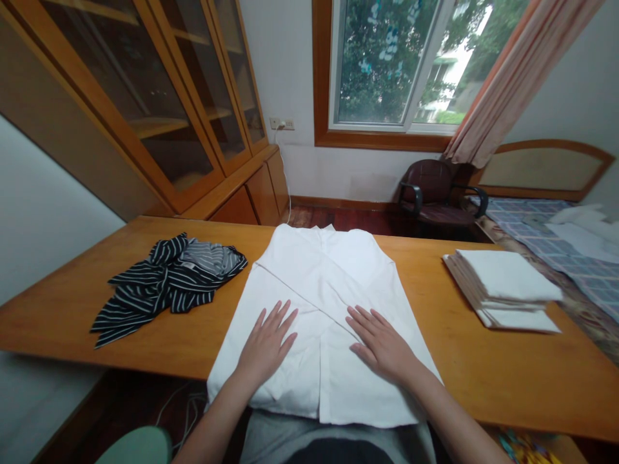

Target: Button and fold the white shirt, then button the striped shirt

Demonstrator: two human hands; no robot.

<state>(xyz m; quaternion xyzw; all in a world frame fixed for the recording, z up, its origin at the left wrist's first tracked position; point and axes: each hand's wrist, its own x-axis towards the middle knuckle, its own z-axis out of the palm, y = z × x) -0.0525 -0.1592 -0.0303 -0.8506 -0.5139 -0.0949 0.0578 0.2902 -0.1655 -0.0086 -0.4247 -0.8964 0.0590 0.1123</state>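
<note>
A white shirt [322, 270] lies spread on the wooden table in front of me, its collar end toward the window and its hem hanging over the near edge. Its sleeves appear folded inward across the body, with a slanting fold edge running over the middle. My left hand [267, 341] rests flat on the left part of the shirt, fingers spread. On the right part lies my right hand [380, 341], palm down with its fingers stretched out. Neither hand grips the cloth.
A crumpled black-and-white striped garment [169, 280] lies left on the wooden table [483, 374]. At right sits a stack of folded white cloth [505, 277]. Beyond are a glass-door cabinet [193, 96], an armchair [430, 193] and a bed [546, 225]. A green stool [138, 446] stands low left.
</note>
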